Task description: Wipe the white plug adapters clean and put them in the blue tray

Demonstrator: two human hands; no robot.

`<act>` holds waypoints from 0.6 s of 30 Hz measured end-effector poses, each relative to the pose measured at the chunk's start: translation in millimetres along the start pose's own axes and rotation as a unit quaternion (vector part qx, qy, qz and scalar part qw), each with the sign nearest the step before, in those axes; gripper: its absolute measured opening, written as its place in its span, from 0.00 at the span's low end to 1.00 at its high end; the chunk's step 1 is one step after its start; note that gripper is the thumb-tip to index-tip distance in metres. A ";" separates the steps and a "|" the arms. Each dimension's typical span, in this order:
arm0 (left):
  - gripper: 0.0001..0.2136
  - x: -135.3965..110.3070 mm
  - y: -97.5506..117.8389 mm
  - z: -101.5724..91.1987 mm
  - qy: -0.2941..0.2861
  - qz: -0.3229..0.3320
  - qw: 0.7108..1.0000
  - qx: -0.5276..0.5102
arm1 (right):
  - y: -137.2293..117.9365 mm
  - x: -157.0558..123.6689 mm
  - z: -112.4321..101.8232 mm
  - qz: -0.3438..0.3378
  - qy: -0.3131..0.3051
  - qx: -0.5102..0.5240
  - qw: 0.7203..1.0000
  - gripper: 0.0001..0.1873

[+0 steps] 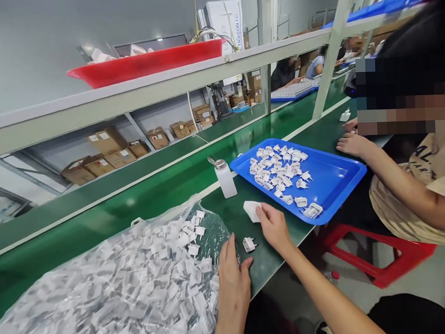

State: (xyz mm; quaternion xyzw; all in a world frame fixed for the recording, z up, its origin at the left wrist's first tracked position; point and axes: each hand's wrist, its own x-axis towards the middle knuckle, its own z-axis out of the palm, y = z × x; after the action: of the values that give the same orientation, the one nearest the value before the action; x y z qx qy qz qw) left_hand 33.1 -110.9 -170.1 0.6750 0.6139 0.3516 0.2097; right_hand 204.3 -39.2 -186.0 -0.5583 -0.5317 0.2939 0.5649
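My right hand (275, 228) pinches a folded white wipe (252, 211) between thumb and fingertips, just above the green work surface. Flat beside the clear plastic bag, my left hand (234, 278) has its fingers stretched out and holds nothing. Between the two hands lies a single white plug adapter (249, 244) with its pins pointing right. To the left, the clear plastic bag (224, 225) is spread under a large heap of white plug housings (139, 282). A blue tray (336, 182) beyond my right hand carries many similar white plug pieces (277, 167).
A white pump bottle (226, 179) with a metal top stands left of the tray. A co-worker's hand (353, 144) rests at the bench on the right, near a red stool (382, 259). Overhead, a shelf rail (161, 74) supports a red tray (149, 62).
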 end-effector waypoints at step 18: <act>0.16 9.0 -3.3 12.8 -0.038 0.067 0.997 -0.016 | -18.3 -89.4 -8.0 -0.096 -0.224 -0.143 0.959 0.31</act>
State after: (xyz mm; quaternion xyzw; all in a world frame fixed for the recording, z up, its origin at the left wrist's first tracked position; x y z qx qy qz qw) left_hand 40.2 -99.7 -179.0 0.7241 0.5528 0.3487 0.2202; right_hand 183.6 -128.2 -191.6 -0.4989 -0.7325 0.2769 0.3713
